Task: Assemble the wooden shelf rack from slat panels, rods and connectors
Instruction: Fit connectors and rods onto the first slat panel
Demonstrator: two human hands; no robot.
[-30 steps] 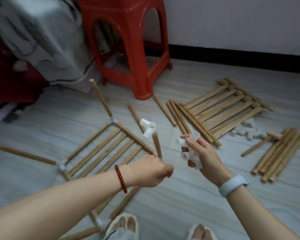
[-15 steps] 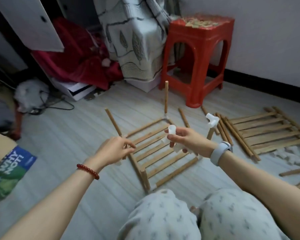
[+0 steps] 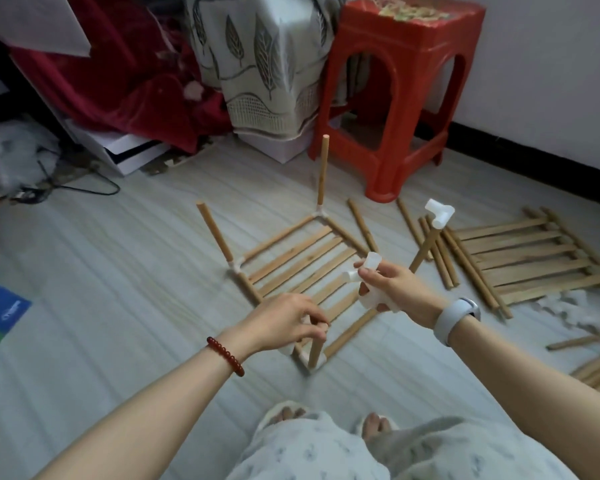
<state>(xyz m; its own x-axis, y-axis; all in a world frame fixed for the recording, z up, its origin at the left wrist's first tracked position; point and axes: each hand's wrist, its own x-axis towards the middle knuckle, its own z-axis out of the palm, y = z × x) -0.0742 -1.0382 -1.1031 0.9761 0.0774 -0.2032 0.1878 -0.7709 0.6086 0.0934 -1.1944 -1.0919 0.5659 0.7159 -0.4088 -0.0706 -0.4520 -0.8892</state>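
The left hand [image 3: 284, 322] pinches the near corner rod [image 3: 315, 351] to steady it upright, while the right hand [image 3: 395, 292], fingers clamped on spare white connectors [image 3: 369, 268], readies its cap.

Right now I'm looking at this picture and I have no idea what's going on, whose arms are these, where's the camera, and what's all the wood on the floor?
There is no machine here: the arms belong to a person, and the one camera sits on their head, looking forward and down. That is why you see their knees and slippered feet at the bottom.

On the floor lies a slat panel with white connectors at its corners and rods standing up from them, such as the far rod. One rod at the right already carries a white connector on top.

The left hand grips the near upright rod. The right hand holds several loose white connectors.

To the right lie a second slat panel and spare rods. Behind stands a red plastic stool.
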